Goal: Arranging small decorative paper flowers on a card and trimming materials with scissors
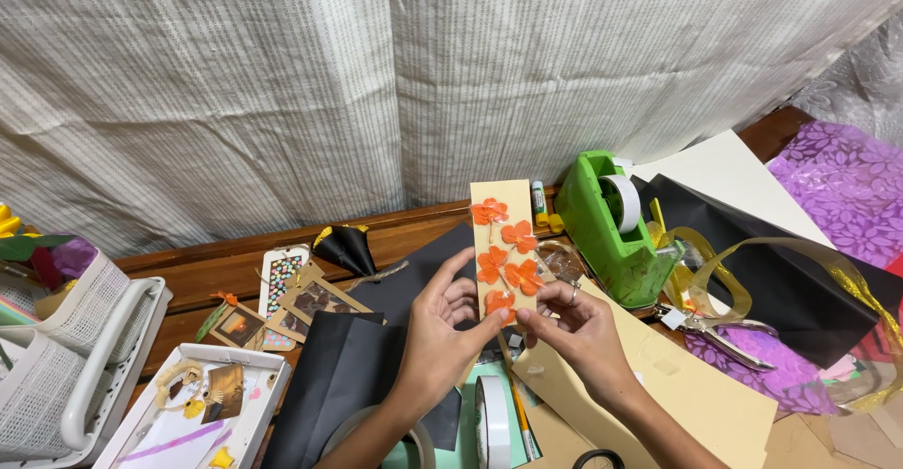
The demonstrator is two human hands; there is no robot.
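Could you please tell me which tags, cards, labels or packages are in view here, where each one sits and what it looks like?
Bookmark card: held upright by left hand and right hand; tall cream strip with orange pressed flowers.
Gift tags: on the wooden table, left of the hands; brown and white, one dotted, one with an orange bow.
White tray: lower left, rectangular, holding small craft pieces.
No screens or signs show.

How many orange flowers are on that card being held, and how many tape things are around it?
Orange pressed flowers on the cream card: 5
Green tape dispenser: 1
Loose tape rolls: 2
Total: 8
Both the left hand and the right hand hold the card.
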